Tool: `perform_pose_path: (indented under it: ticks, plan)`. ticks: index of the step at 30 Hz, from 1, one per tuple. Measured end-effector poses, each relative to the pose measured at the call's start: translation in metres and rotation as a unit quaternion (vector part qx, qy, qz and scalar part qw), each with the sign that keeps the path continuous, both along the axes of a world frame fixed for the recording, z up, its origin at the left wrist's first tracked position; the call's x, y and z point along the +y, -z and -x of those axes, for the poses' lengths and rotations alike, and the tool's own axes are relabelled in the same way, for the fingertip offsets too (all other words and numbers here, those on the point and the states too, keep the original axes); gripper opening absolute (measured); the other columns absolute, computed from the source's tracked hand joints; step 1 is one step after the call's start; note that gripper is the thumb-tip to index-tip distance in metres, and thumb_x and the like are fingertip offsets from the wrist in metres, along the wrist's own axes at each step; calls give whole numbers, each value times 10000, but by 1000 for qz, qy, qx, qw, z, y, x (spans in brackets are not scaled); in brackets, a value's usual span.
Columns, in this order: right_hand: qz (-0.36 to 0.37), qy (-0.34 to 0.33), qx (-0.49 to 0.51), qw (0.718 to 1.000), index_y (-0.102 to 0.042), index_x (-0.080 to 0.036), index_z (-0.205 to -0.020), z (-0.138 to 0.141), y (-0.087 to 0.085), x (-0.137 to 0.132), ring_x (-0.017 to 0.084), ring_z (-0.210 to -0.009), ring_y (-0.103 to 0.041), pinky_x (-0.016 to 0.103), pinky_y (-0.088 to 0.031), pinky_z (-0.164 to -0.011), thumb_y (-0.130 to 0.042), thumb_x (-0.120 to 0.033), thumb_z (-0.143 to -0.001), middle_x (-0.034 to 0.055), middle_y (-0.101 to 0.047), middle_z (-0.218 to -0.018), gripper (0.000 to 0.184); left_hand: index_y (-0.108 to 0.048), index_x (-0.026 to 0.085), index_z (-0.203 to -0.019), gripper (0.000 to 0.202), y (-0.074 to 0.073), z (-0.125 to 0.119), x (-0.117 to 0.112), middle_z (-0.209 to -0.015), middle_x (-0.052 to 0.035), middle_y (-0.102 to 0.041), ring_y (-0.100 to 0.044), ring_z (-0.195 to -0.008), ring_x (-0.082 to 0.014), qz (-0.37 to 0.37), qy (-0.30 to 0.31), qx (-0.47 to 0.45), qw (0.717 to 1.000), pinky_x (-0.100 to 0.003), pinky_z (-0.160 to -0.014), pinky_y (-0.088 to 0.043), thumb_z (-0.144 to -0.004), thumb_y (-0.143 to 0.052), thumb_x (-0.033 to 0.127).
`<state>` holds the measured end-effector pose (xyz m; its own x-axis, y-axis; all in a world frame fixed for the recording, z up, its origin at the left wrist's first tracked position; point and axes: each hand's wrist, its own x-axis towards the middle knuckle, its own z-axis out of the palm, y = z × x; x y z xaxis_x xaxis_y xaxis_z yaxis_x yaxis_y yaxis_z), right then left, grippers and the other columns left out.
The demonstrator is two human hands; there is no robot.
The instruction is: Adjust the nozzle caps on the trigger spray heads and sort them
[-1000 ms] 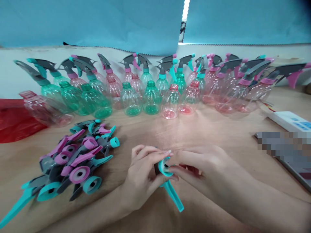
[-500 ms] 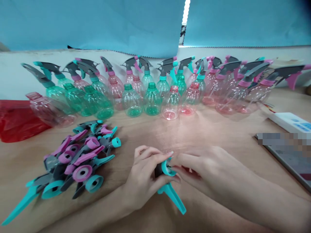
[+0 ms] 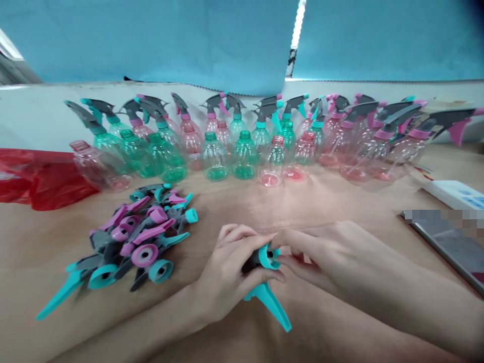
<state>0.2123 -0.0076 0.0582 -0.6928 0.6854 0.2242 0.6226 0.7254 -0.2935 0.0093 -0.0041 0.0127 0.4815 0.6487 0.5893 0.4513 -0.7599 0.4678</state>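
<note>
My left hand [image 3: 229, 275] is closed around a grey and turquoise spray trigger head [image 3: 271, 306]. Its turquoise collar faces right, and the long turquoise trigger points down toward me. At the collar's mouth, the thumb and fingers of my right hand [image 3: 327, 254] are pinched together. What they grip there is small and mostly hidden by the fingers. Left of my hands lies a pile of loose spray trigger heads [image 3: 145, 255], grey with pink or turquoise parts.
Behind my hands stand several uncapped green bottles [image 3: 245, 159] and pink bottles [image 3: 273, 164]. Bottles fitted with spray heads [image 3: 260, 133] fill the back row along the wall. A red plastic bag [image 3: 49, 184] lies left; a dark flat device [image 3: 446, 252] and a white box [image 3: 457, 194] lie right.
The view has shifted slightly, so the bottles and pile appear farther right. Both hands stay at the spray trigger head, with the right fingers slightly moved at its collar.
</note>
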Motion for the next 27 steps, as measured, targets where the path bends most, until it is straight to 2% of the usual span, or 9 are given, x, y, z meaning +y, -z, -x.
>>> perform_pose_path:
  ticks: [4,8,11,13,17,19,22,25,27]
  plan:
    - [20,8,-2,1000,-539,-225,-746,9,-1,-6,107,-488,-429,250,-236,-463,-501,-275,-894,-53,-567,-629,160,-598,187,-1056,355,-4,11,-14,-795,-8,-648,-579,-787,-171,31,-6,12,999,-322,-788,-424,-807,-656,432]
    - [24,-1,-2,1000,-567,-229,-748,20,0,-11,115,-496,-465,251,-271,-470,-481,-249,-892,-45,-591,-620,168,-591,191,-1104,412,-16,34,-20,-822,-12,-668,-584,-799,-185,12,-49,72,996,-349,-821,-417,-803,-651,466]
    - [41,-21,1,999,-603,-253,-907,28,-1,-11,121,-572,-551,245,-339,-507,-488,-238,-887,-39,-658,-731,118,-626,243,-1051,344,-39,60,-13,-925,-18,-694,-597,-870,-225,11,-150,131,980,-387,-848,-413,-810,-627,488]
    - [77,-23,3,997,-579,-286,-1095,33,-3,-9,127,-645,-605,247,-396,-549,-494,-266,-892,-31,-690,-828,221,-640,270,-1010,352,-58,81,-2,-931,-10,-699,-615,-868,-240,42,-228,134,963,-353,-760,-449,-802,-588,550]
    - [152,-20,19,988,-532,-266,-1227,46,-4,0,123,-696,-633,256,-472,-624,-514,-284,-890,-9,-701,-888,338,-639,262,-1007,436,-80,128,30,-885,-32,-703,-636,-816,-263,77,-375,175,907,-321,-661,-446,-782,-545,623]
    - [164,-27,28,986,-537,-227,-1222,54,-3,5,124,-707,-629,252,-486,-629,-528,-277,-883,12,-693,-918,343,-661,239,-966,471,-77,148,48,-872,-50,-705,-636,-809,-273,86,-395,214,889,-311,-643,-443,-767,-529,645]
    - [162,-42,30,985,-534,-192,-1217,67,1,12,129,-734,-632,245,-499,-631,-547,-278,-876,41,-677,-975,352,-691,195,-905,469,-63,167,71,-814,-64,-705,-645,-784,-277,105,-375,260,883,-299,-627,-440,-756,-540,614]
    - [150,-50,22,987,-535,-174,-1201,82,6,17,145,-778,-643,264,-511,-657,-562,-293,-870,61,-674,-1014,353,-711,186,-898,471,-51,170,84,-747,-56,-705,-652,-739,-263,122,-348,278,887,-286,-617,-441,-766,-528,600]
    - [140,-50,17,989,-531,-166,-1199,92,10,20,158,-811,-649,282,-513,-679,-571,-306,-864,68,-674,-1035,366,-705,172,-964,510,-47,167,85,-811,-68,-719,-659,-792,-271,126,-332,280,892,-288,-658,-454,-774,-516,607]
